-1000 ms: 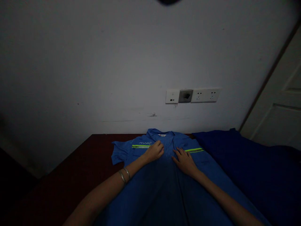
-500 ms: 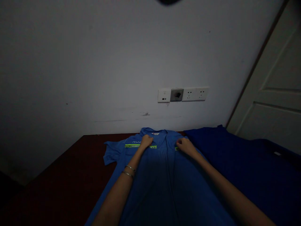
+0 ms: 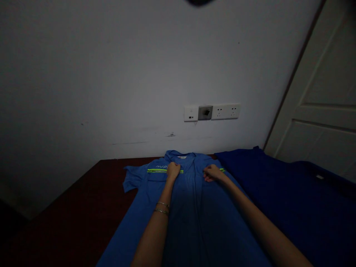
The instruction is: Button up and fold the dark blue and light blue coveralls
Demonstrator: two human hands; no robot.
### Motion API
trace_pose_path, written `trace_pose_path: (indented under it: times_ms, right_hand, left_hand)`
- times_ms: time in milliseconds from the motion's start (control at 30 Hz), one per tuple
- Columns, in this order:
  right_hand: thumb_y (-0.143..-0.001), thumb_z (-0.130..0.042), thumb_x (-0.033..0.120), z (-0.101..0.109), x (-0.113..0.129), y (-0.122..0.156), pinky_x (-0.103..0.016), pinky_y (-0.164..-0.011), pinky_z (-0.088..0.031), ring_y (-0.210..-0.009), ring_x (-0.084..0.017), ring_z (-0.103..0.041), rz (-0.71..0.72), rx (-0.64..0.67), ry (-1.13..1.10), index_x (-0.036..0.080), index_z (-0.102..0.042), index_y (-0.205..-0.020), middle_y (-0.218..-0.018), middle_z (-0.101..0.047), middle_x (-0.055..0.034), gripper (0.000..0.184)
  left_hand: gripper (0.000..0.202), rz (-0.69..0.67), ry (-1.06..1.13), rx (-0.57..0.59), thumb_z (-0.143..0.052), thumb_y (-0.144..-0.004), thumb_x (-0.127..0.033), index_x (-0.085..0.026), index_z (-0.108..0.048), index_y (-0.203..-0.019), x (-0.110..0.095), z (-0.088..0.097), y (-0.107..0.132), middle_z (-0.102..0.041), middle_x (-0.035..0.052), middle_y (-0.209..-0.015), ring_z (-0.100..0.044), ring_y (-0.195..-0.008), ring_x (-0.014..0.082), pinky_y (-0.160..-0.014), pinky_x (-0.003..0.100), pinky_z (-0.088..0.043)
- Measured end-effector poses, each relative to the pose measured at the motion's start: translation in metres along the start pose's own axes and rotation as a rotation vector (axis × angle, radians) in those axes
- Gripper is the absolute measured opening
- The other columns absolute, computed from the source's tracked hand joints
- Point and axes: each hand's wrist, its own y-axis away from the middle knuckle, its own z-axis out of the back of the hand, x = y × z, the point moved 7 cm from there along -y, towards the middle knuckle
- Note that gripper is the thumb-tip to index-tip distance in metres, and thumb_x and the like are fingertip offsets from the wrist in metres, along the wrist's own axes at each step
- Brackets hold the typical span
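A blue short-sleeved work shirt (image 3: 155,211) lies spread out, its collar toward the wall, with yellow-green reflective strips across the chest and lettering above the left one. My left hand (image 3: 173,170), with bracelets on its wrist, is closed on the shirt's front left of the opening, over the strip. On the other side of the opening, my right hand (image 3: 213,173) has its fingers pinched at the front edge of the cloth. Its fingertips are dim, but they appear to grip the shirt. The right sleeve is hidden or blends into the darker cloth.
The shirt rests on a dark red surface (image 3: 83,207) against the wall (image 3: 125,74). Darker blue cloth (image 3: 283,196) lies along the right. A row of sockets (image 3: 211,112) is on the wall, and a panelled door (image 3: 319,111) stands at the far right.
My right hand has moved left, toward the shirt's opening, uncovering part of the right strip. My left hand has shifted slightly down. The view has turned a little to the right.
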Motion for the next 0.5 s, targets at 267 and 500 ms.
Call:
trace_pose_path:
  times_ms: [267,500]
  right_hand:
    - [-0.074,-0.045,0.011,-0.011,0.022,-0.003,-0.021,-0.051,-0.051,-0.062,-0.012,-0.062,0.186,-0.105,-0.056,0.01,-0.054,-0.105,-0.08,-0.065,-0.0064,0.033]
    - [-0.075,-0.04,0.006,-0.037,0.059,0.008,-0.029,-0.085,-0.044,-0.094,-0.014,-0.059,0.614,-0.1,0.141,0.016,-0.056,-0.109,-0.099,-0.065,-0.0044,0.039]
  left_hand:
    - [0.029,-0.219,0.049,0.152,-0.046,-0.074,-0.014,-0.012,-0.066,-0.095,0.004,0.0,-0.001,-0.067,0.003,-0.096,-0.06,-0.088,0.0133,-0.078,0.021,-0.043]
    - [0.032,-0.272,0.048,0.109,-0.046,-0.073,-0.011,-0.012,-0.066,-0.096,0.001,-0.006,0.002,-0.067,0.0061,-0.099,-0.059,-0.091,0.0143,-0.082,0.021,-0.042]
